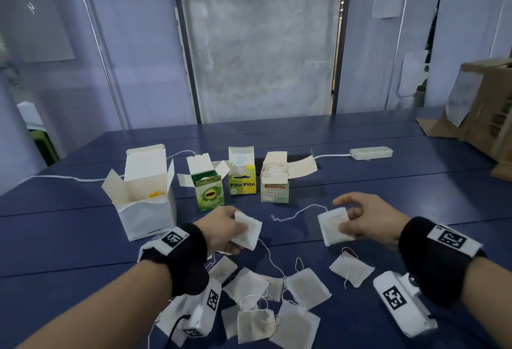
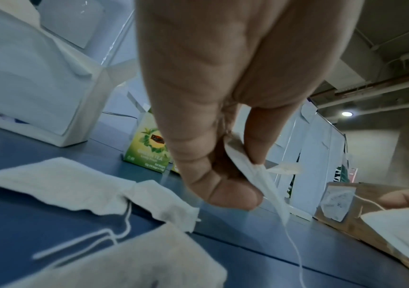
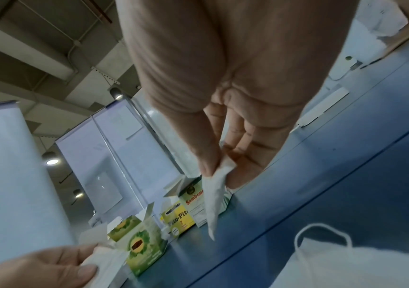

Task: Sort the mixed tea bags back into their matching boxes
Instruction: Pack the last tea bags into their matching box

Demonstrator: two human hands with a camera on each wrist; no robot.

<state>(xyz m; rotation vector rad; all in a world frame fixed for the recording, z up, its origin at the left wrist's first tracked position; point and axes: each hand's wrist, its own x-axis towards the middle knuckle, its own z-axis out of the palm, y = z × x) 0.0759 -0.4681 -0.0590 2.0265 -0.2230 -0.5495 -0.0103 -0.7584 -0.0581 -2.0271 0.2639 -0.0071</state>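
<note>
My left hand (image 1: 224,228) pinches one tea bag (image 1: 249,230); my right hand (image 1: 368,220) pinches another bag (image 1: 333,225), Sambong box (image 1: 274,185) at 12 o'clock.

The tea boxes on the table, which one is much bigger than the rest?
The plain white box at the left end of the row. It towers over the green tea box, the yellow Pito-Pito box and the Sambong box.
</note>
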